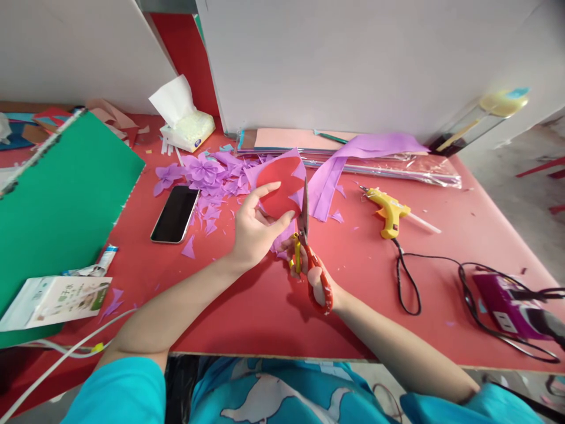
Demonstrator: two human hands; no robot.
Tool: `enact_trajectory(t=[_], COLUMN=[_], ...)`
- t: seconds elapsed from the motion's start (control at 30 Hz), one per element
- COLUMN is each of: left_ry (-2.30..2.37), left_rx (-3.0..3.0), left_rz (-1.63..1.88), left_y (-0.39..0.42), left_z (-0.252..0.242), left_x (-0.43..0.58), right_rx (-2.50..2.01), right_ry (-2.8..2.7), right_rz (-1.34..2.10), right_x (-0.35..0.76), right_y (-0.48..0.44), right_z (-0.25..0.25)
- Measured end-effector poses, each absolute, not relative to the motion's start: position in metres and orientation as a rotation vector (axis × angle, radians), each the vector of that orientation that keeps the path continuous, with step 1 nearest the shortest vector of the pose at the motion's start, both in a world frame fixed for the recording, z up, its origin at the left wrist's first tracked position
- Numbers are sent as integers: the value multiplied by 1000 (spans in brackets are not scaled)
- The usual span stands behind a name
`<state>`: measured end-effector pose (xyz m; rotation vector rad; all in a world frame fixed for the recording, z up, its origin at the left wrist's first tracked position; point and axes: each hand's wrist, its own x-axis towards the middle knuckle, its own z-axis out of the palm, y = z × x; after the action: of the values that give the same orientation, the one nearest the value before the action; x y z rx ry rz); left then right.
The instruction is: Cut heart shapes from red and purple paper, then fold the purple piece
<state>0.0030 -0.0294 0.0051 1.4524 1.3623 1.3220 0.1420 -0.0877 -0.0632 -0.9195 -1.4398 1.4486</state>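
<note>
My left hand [253, 231] pinches a red paper piece [280, 184] between thumb and fingers. Purple paper [253, 175] lies behind it, with its corners sticking out around the red edge. In my right hand [318, 282] is a pair of scissors [325, 290] with red patterned handles, its blades pointing up along the right edge of the papers. A small yellow item [297, 256] shows by the right fingers; I cannot make out its kind. Cut purple petals and scraps [212, 176] are heaped to the left, and purple strips [329, 182] lie to the right.
Left on the red table [247, 318] are a phone [175, 215], a tissue pack [189, 131] and a green board [66, 194]. A yellow glue gun [388, 212] lies right, its cable running near a purple power box [498, 303]. Plastic-wrapped sticks [397, 168] lie along the back.
</note>
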Motion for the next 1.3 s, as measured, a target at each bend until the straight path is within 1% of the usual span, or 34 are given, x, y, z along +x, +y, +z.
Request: enact_trajectory(t=[0.2,0.5,0.8,1.13,1.3], left_ry=[1357,1208,1196,1292,1243], left_rx=[1500,1491,1534,1779,1927], left_rz=[1374,1525,1525,1501,1479], left_y=[-28,-24,-23,-23,-19], left_z=[3,-7,-7,-1,4], left_x=[3,3,1,-4,-10], right_rx=[-911,-899,-926,-937,-934], right_ry=[-1453,-1433,-1474,-1438,-1412], right_rz=[1442,1503,1497,1522,1557], right_x=[143,143,146,145,145], right_y=[-88,-87,-87,-89,-88], right_z=[-61,-71,-68,-63,-63])
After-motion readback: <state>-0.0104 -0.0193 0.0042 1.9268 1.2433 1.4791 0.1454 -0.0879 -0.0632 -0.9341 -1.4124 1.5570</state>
